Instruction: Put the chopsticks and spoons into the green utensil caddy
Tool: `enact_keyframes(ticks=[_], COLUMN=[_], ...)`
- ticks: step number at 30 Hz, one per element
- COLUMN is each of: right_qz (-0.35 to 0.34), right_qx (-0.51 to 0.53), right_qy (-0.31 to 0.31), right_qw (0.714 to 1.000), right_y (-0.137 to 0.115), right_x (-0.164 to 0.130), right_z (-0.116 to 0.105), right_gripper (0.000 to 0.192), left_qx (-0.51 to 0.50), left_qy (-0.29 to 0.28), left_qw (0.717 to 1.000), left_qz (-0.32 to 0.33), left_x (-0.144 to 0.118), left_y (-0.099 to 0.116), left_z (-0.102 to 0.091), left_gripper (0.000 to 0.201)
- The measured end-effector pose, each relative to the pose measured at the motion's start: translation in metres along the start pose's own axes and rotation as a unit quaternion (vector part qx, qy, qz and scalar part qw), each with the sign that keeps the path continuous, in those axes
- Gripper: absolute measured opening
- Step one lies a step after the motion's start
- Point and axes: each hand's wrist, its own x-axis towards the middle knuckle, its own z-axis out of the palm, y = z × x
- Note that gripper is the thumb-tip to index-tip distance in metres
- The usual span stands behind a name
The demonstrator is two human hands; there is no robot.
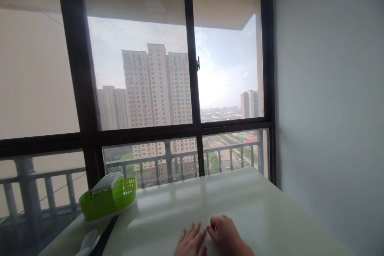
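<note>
Fingers (196, 229), left hand (189, 242): slightly apart, on table (240, 196).
Right hand (224, 233): fingers curled together.
Green basket (103, 206): far left.

Ahead of me I see a window (194, 88) in dark frames, with a small latch (198, 63) on one upright. Through the panes I make out a tall tower (157, 88), lower blocks (112, 106) to its left and another building (246, 104) far off to the right, under a pale sky (222, 64). An overhang (219, 8) juts above. A railing (168, 162) crosses the lower panes, trees (213, 161) beyond it. On my right stands a plain wall (327, 88).
</note>
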Motion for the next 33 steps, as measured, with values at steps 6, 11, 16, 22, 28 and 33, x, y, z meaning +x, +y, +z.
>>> enact_keyframes(ticks=[6, 11, 16, 22, 28, 33], right_qz=[-0.010, -0.003, -0.013, -0.013, -0.013, -0.011], right_qx=[0.009, 0.020, 0.036, 0.047, 0.051, 0.055], right_qy=[0.000, 0.024, 0.041, 0.045, 0.047, 0.045], right_qw=[1.000, 0.999, 0.998, 0.998, 0.998, 0.997], right_y=[0.000, 0.008, 0.010, 0.011, 0.011, 0.011], right_x=[0.002, 0.003, 0.004, 0.005, 0.007, 0.007], right_z=[0.001, 0.005, 0.008, 0.008, 0.009, 0.010], right_gripper=[0.023, 0.026, 0.030, 0.031, 0.033, 0.035], left_qx=[0.019, 0.048, 0.050, 0.045, 0.040, 0.032], left_qy=[0.006, 0.056, 0.055, 0.036, 0.030, 0.030], left_qw=[1.000, 0.997, 0.997, 0.998, 0.999, 0.999], left_qz=[-0.002, 0.035, 0.029, 0.019, 0.013, 0.012], left_x=[-0.004, -0.009, -0.013, -0.013, -0.013, -0.013], left_y=[-0.003, -0.002, 0.000, 0.003, 0.003, 0.004], left_z=[0.000, 0.005, 0.003, 0.000, 0.000, -0.001], left_gripper=[0.057, 0.050, 0.050, 0.051, 0.052, 0.052])
